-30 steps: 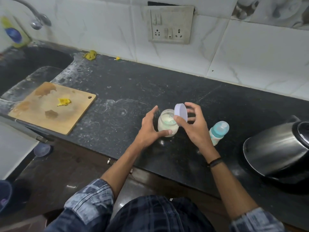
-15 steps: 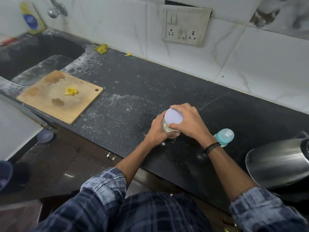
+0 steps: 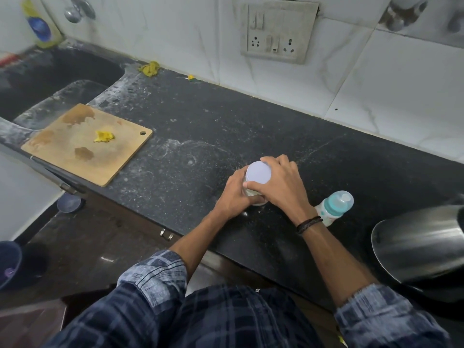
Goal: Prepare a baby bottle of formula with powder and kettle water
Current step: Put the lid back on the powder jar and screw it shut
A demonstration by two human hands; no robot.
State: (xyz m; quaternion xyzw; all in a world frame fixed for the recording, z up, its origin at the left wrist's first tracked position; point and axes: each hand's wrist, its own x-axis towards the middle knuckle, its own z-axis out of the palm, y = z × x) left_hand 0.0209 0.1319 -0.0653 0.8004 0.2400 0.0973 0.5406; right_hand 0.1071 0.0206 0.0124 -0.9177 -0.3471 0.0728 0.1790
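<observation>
**White lid (image 3: 259, 172) on the powder jar (image 3: 256, 201)**

Our left hand (image 3: 234, 194) grips the jar body; our right hand (image 3: 278, 183) curls over the lid. The baby bottle (image 3: 334, 205) stands at 4 o'clock, near our right wrist: withdrawing carelessly could topple it. We read no legible labels.

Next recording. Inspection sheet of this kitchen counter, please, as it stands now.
Surface: black stone counter, smeared with white dust.
Job's things: jar under white lid; teal-topped baby bottle standing right of the jar; steel kettle at right edge.
Clutter: cutting board with yellow scrap; yellow rag by the wall.
Hands: left hand grips the jar; right hand grips the lid with curled fingers.
Cables: nothing seen.
Surroundings: sink, tap, socket panel.
</observation>
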